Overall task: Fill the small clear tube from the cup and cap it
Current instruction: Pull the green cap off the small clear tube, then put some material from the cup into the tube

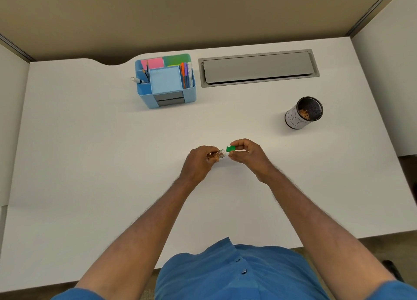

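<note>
My left hand (pixel 199 161) grips a small clear tube (pixel 220 153) lying nearly sideways, its open threaded mouth pointing right; brownish contents show inside it. My right hand (pixel 246 153) pinches a green cap (pixel 230 149) just right of the tube's mouth, a small gap between them. Both hands hover over the middle of the white desk (pixel 90 164). The cup (pixel 303 113), a black mesh cylinder with a white paper label, stands upright at the right, with brownish bits at its bottom.
A blue desk organiser (pixel 165 81) with sticky notes, pens and a marker stands at the back centre. A grey cable hatch (pixel 258 68) is set into the desk behind the cup. Partition walls rise at the back and sides.
</note>
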The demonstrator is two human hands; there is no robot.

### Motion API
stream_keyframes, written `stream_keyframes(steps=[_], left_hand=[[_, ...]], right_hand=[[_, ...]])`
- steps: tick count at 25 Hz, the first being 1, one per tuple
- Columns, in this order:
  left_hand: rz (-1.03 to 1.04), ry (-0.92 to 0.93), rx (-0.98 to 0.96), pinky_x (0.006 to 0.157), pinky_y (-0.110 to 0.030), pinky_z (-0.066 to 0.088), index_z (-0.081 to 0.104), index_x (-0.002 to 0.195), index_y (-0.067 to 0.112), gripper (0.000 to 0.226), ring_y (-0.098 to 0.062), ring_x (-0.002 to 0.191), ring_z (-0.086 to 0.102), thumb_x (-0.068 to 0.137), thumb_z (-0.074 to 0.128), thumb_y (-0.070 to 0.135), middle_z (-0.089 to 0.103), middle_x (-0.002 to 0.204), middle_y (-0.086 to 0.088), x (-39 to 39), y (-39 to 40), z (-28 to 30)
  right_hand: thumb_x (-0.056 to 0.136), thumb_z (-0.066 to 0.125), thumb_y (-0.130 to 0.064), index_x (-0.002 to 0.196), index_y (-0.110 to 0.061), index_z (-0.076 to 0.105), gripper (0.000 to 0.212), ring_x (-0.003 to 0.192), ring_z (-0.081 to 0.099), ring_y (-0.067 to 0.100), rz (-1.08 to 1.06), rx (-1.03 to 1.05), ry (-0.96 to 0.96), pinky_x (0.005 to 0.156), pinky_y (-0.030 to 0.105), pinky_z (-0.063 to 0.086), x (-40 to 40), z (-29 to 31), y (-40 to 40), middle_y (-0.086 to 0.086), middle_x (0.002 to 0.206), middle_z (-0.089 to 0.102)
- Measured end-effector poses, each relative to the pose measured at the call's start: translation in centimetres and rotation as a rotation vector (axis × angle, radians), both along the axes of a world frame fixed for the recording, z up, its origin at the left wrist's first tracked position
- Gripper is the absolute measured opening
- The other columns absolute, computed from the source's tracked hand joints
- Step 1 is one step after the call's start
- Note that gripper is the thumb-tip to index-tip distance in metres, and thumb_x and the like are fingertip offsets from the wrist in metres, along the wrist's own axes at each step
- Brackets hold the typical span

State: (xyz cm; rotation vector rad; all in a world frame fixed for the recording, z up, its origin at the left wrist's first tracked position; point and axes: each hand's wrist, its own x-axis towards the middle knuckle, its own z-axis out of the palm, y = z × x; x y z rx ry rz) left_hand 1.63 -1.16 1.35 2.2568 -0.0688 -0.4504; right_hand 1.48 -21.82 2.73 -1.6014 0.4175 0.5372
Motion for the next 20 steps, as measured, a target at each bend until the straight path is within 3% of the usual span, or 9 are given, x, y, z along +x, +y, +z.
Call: stream_keyframes(steps=[5, 9, 17, 20], left_hand=[[0.096, 0.046, -0.098, 0.089, -0.032, 0.058, 0.072, 0.112, 0.022, 0.026, -0.008, 0.096, 0.067, 0.087, 0.077, 0.017, 0.072, 0.110, 0.008, -0.4, 0.3, -0.5], [0.117, 0.055, -0.132, 0.089, -0.030, 0.057, 0.072, 0.109, 0.027, 0.025, -0.002, 0.097, 0.066, 0.087, 0.077, 0.018, 0.070, 0.106, 0.014, -0.6, 0.6, -0.7], [0.142, 0.051, -0.142, 0.088, -0.024, 0.055, 0.072, 0.110, 0.027, 0.025, 0.001, 0.098, 0.066, 0.087, 0.076, 0.018, 0.070, 0.105, 0.015, -0.8, 0.6, -0.5], [0.143, 0.069, -0.163, 0.088, -0.024, 0.056, 0.073, 0.109, 0.027, 0.023, -0.001, 0.097, 0.067, 0.088, 0.076, 0.018, 0.072, 0.105, 0.013, -0.9, 0.2, -0.4]], right_hand=[[0.086, 0.070, -0.001, 0.109, -0.012, 0.062, 0.026, 0.089, 0.066, 0.020, 0.100, -0.397, -0.115, 0.081, 0.032, 0.053, -0.7, -1.5, 0.7, 0.005, 0.116, 0.065], [0.089, 0.067, -0.005, 0.109, -0.015, 0.063, 0.023, 0.101, 0.060, 0.024, 0.302, -0.669, -0.282, 0.086, 0.039, 0.053, -1.5, -2.8, 1.1, 0.004, 0.114, 0.064], [0.092, 0.064, -0.003, 0.109, -0.013, 0.062, 0.020, 0.103, 0.059, 0.027, 0.289, -0.669, -0.252, 0.084, 0.036, 0.048, -2.0, -4.2, 1.0, 0.005, 0.111, 0.062], [0.091, 0.071, -0.010, 0.119, -0.017, 0.061, 0.031, 0.106, 0.061, 0.024, 0.292, -0.622, -0.223, 0.089, 0.036, 0.052, -2.2, -3.9, 0.4, 0.002, 0.121, 0.061]])
